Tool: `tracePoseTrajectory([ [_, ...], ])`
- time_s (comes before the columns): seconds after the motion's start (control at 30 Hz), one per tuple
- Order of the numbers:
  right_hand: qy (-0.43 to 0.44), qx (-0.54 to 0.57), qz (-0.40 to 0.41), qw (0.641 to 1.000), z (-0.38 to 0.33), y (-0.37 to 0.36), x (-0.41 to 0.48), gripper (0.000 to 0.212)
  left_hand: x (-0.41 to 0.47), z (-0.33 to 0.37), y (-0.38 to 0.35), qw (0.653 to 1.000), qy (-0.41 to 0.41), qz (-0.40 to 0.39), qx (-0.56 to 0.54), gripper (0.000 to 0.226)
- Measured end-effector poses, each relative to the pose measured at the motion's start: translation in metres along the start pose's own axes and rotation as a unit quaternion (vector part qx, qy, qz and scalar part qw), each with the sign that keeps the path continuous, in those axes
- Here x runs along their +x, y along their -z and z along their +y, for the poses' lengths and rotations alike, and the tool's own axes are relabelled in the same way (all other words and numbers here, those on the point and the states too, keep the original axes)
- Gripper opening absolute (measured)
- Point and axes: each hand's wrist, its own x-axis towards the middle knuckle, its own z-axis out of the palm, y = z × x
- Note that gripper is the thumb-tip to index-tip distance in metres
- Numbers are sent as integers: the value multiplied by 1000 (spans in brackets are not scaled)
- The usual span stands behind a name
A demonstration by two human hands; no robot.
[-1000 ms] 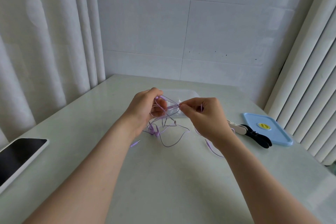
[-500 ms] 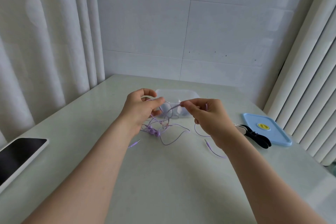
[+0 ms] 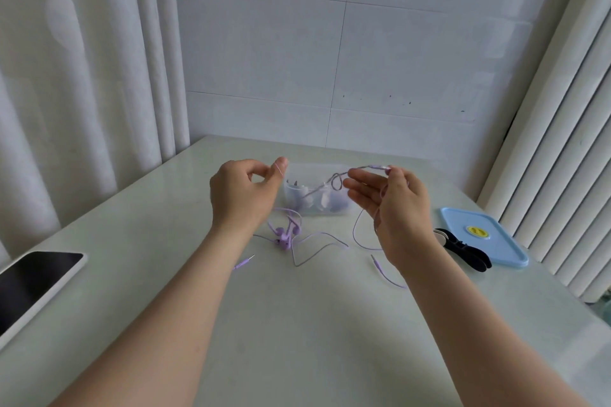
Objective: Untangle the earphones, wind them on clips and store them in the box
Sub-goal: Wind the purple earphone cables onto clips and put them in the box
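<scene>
Purple earphones (image 3: 285, 237) lie tangled on the pale table, earbuds bunched near my left wrist, cable loops trailing right. Two jack plugs rest on the table, one (image 3: 244, 263) left of my left forearm and one (image 3: 377, 263) by my right wrist. My left hand (image 3: 244, 195) is raised with a thin cable across its thumb. My right hand (image 3: 393, 205) pinches a cable strand at its fingertips; the strand sags in a small loop between the hands. Behind them stands the clear plastic box (image 3: 330, 172). Black and white clips (image 3: 463, 248) lie to the right.
A light blue box lid (image 3: 496, 244) with a yellow sticker lies at the right, next to the clips. A phone (image 3: 29, 284) with a dark screen sits at the table's left edge. Curtains hang on the left, a ribbed radiator stands on the right.
My hands have moved apart and risen, drawing a cable strand out between them. The tangle has loosened and more cable lies spread on the table.
</scene>
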Motion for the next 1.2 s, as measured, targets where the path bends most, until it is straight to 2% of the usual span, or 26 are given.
tracePoseTrajectory([
  [0.07, 11, 29, 24, 999, -5, 0, -1, 20, 0, 1, -2, 994, 2, 12, 105, 70],
  [0.1, 14, 40, 35, 999, -6, 0, -2, 20, 0, 2, -4, 990, 3, 17, 137, 72],
  [0.17, 13, 64, 49, 997, -9, 0, -3, 21, -3, -1, -5, 980, -18, 23, 195, 58],
  [0.27, 7, 79, 42, 996, -12, -1, -5, 23, -8, -3, -3, 963, -40, -16, 267, 20],
  [0.3, 6, 76, 38, 996, -13, -1, -7, 23, -8, -3, -2, 955, -41, -47, 288, 20],
  [0.37, 5, 72, 37, 997, -15, -3, -9, 23, -9, -2, -2, 940, -55, -116, 316, 48],
  [0.43, 3, 74, 41, 996, -16, -3, -11, 22, -12, 0, 0, 935, -104, -164, 296, 73],
  [0.5, 2, 87, 45, 995, -18, -4, -12, 21, -14, 4, 1, 942, -170, -201, 206, 83],
  [0.53, 2, 96, 47, 994, -19, -4, -12, 20, -15, 8, 0, 946, -184, -224, 147, 77],
  [0.6, 0, 115, 51, 992, -20, -5, -12, 20, -18, 15, -2, 942, -164, -282, 72, 49],
  [0.67, 3, 137, 57, 989, -21, -6, -12, 20, -21, 18, -3, 927, -150, -331, 88, 27],
  [0.73, 7, 156, 64, 986, -23, -8, -12, 18, -20, 12, -7, 923, -152, -327, 133, 17],
  [0.8, 16, 145, 76, 986, -23, -6, -11, 17, -17, 6, -9, 933, -151, -293, 147, 27],
  [0.9, 25, 64, 96, 993, -26, -3, -11, 17, -14, 0, -8, 947, -138, -256, 137, 29],
  [0.97, 37, 2, 77, 996, -28, -4, -13, 23, -14, -4, -7, 955, -129, -236, 123, 26],
  [1.03, 67, -122, 64, 988, -26, -5, -16, 34, -13, -7, -7, 969, -122, -198, 90, 24],
  [1.13, 90, -358, 60, 927, -16, -5, -16, 40, -9, -5, -8, 979, -145, -138, 23, 13],
  [1.2, 87, -468, 32, 879, -7, -2, -14, 40, -8, 0, -7, 978, -159, -132, -29, 11],
])
